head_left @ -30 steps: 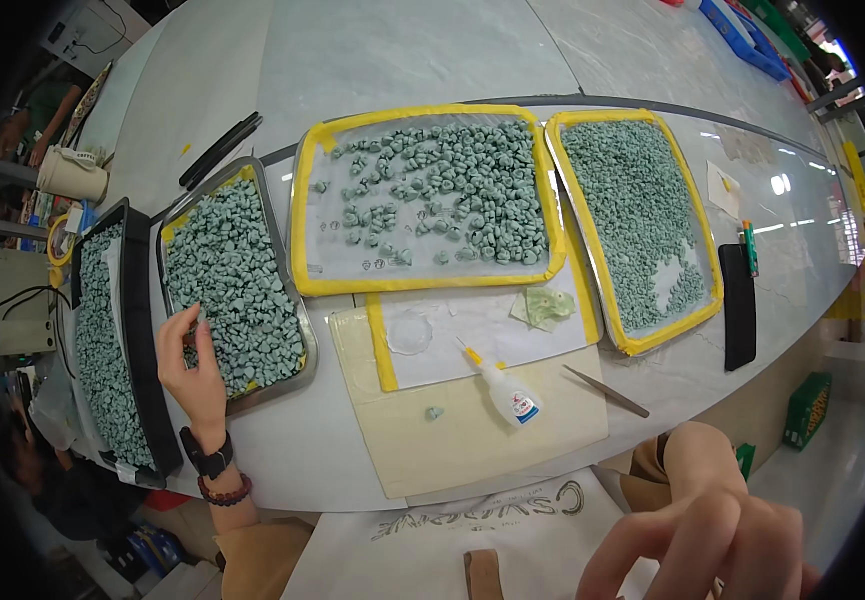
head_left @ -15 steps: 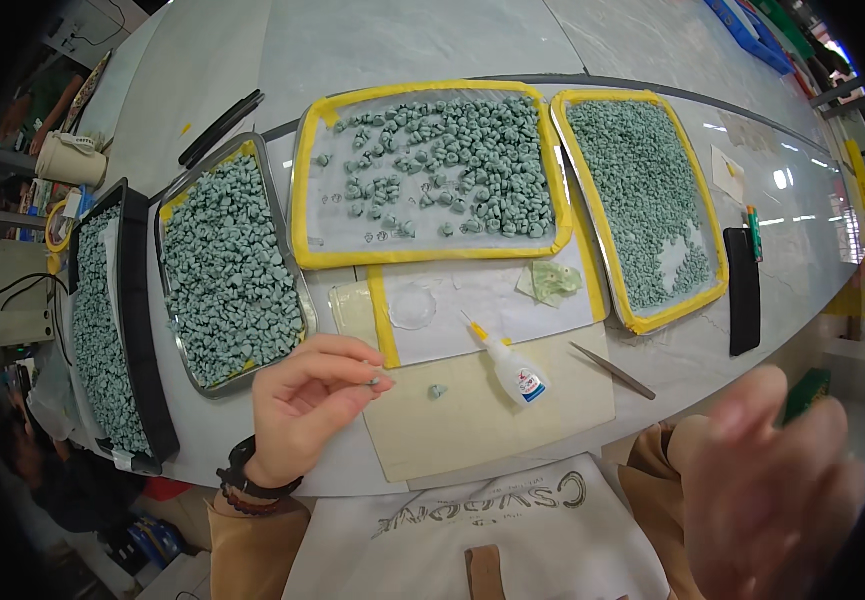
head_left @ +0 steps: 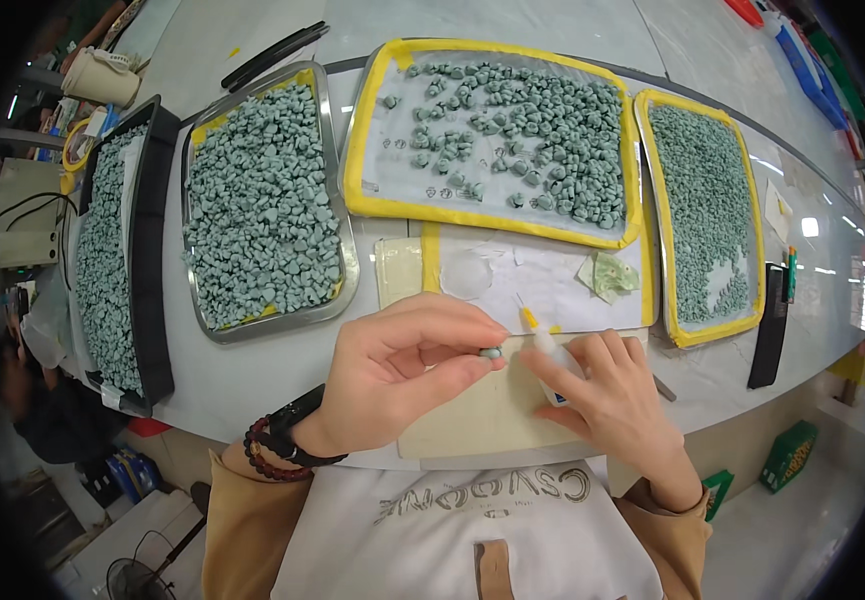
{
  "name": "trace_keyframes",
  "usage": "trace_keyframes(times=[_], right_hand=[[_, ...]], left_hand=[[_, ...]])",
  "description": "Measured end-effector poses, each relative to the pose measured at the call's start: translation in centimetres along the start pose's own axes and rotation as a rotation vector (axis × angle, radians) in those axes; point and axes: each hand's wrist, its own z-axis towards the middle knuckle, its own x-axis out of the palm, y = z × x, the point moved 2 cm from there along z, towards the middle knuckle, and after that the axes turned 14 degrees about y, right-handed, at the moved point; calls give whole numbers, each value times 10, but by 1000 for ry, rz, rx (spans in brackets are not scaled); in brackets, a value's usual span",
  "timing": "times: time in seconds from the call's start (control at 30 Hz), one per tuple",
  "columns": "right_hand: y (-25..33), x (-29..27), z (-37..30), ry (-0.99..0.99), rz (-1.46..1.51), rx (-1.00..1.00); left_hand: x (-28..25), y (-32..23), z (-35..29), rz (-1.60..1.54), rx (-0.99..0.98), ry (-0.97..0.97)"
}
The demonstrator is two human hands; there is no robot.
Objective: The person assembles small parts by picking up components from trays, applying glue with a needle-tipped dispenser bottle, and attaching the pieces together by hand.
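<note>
Between the thumb and fingertips of my left hand [head_left: 402, 370] is pinched a small grey-green bead-like piece [head_left: 492, 352]. My right hand [head_left: 617, 400] has its fingers around a white glue bottle [head_left: 545, 343] with a yellow collar and a thin needle tip pointing away from me. Both hands are over a cream mat [head_left: 452, 437], close together. The lower part of the bottle is mostly covered by my right fingers. Tweezers [head_left: 664, 388] lie partly hidden beyond my right hand.
A yellow-taped tray [head_left: 497, 228] of similar pieces lies ahead, with another taped tray [head_left: 712, 338] to its right. Further left are a metal tray [head_left: 348, 268] and a black tray [head_left: 152, 260], both full. A crumpled green paper [head_left: 612, 277] lies on a white sheet [head_left: 542, 270].
My left hand has moved right and over the mat with its piece. My right hand has come in from the right and closed around the glue bottle. The whole view has shifted.
</note>
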Motion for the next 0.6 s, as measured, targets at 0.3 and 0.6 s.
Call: trace_keyframes(times=[0.3,0.6], right_hand=[[16,-32,3,-676,905,-310],[27,-50,31,-690,917,-535]], left_hand=[[8,-26,9,-19,-35,63],[4,-30,8,-86,47,145]])
